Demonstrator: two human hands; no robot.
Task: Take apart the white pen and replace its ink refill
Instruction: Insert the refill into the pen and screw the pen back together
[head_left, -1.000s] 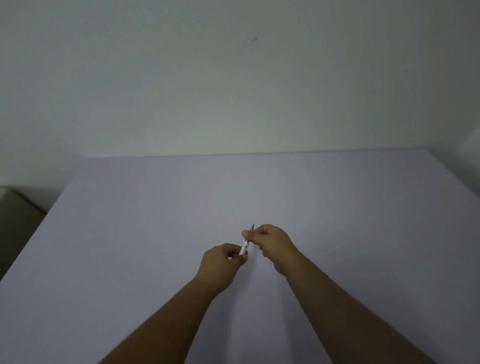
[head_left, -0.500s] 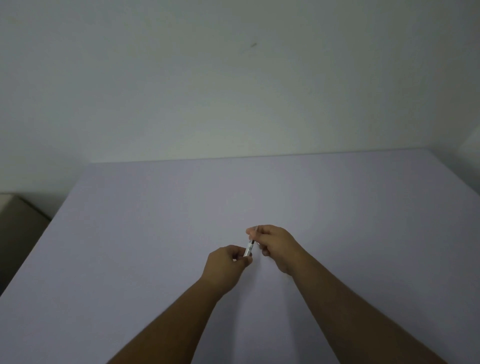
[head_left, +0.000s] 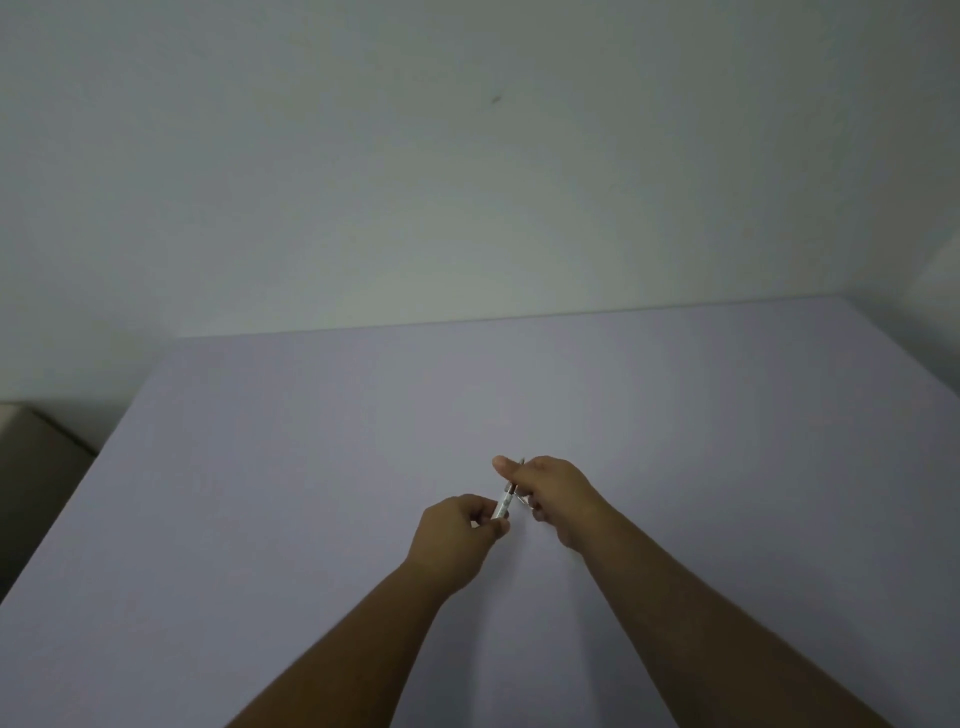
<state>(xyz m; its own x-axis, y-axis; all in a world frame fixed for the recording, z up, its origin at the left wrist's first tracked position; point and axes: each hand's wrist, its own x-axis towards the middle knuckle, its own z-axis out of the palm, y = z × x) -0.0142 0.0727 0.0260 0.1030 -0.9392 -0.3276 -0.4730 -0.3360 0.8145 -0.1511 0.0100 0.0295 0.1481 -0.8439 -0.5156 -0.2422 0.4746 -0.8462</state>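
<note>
Looking down from the head camera, the only view there was, the white pen (head_left: 503, 505) sat pinched between both hands above the desk (head_left: 291, 467), lifted clear of it rather than lying on it. Its long axis ran on a slant, from the near-left end up and away to the far-right end. The left hand (head_left: 454, 535) was curled shut around the lower, white part of the barrel, with thumb and fingertips closed on it. The right hand (head_left: 550, 493) was closed on the upper, darker part, its thumb laid along the top and a thin tip poking out just beyond it. The two hands were almost touching, with only a short stretch of barrel showing between them, so neither was nearer the pen than the other. Judging by that grip, the coming move turned on that slanted axis: a twist or a straight pull apart along it would separate the halves, while a pull off-line might bend the refill. Whether the joint had opened at all was too small to tell. The pale lilac desk showed nothing else on it, no spare refill in sight, and ended at a plain whitish wall (head_left: 467, 182) in dim light.
</note>
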